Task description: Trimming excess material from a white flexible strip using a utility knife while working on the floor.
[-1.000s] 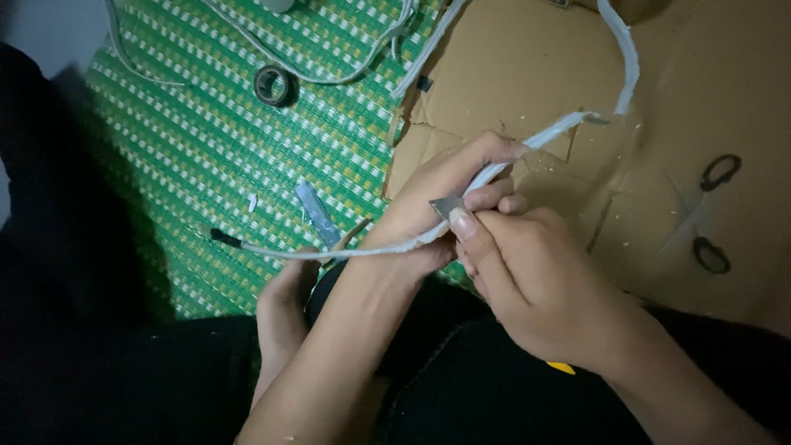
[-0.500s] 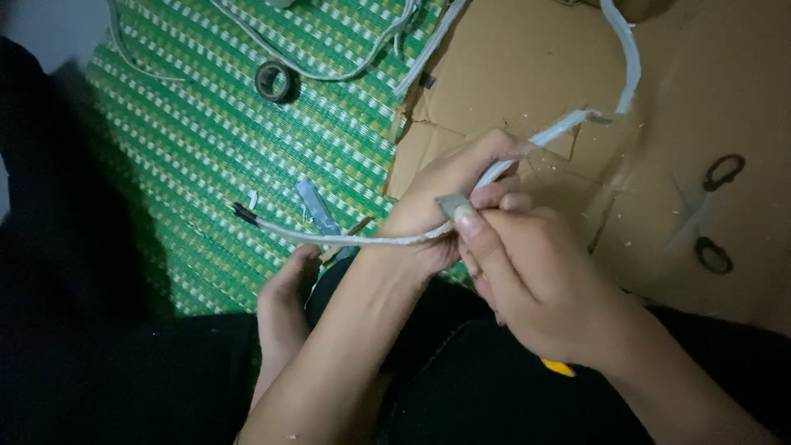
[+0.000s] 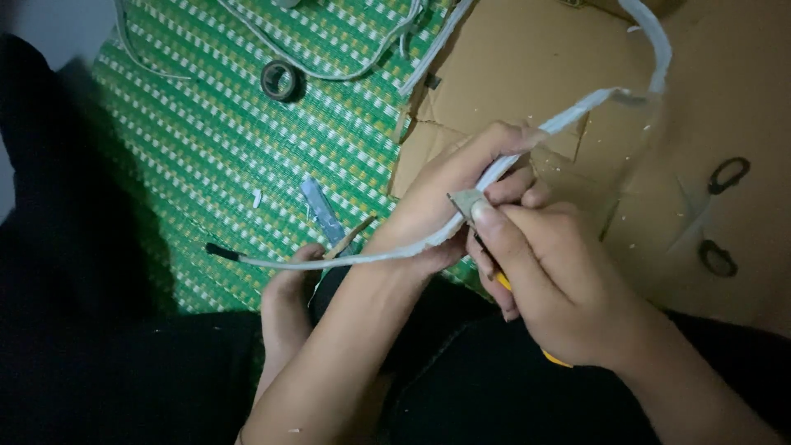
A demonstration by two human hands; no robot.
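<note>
Presently the white cable (image 3: 387,257) runs above the green mat (image 3: 206,156), left hand (image 3: 449,194) clenched around it; right hand (image 3: 548,276) grasps a yellow-handled knife (image 3: 465,202), blade against the sheath. Stripping appears underway; next cut needs shallow pressure

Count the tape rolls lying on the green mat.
1: a dark tape roll on the green mat, near its top edge beside a loose white cable. Others may be out of frame.
</note>
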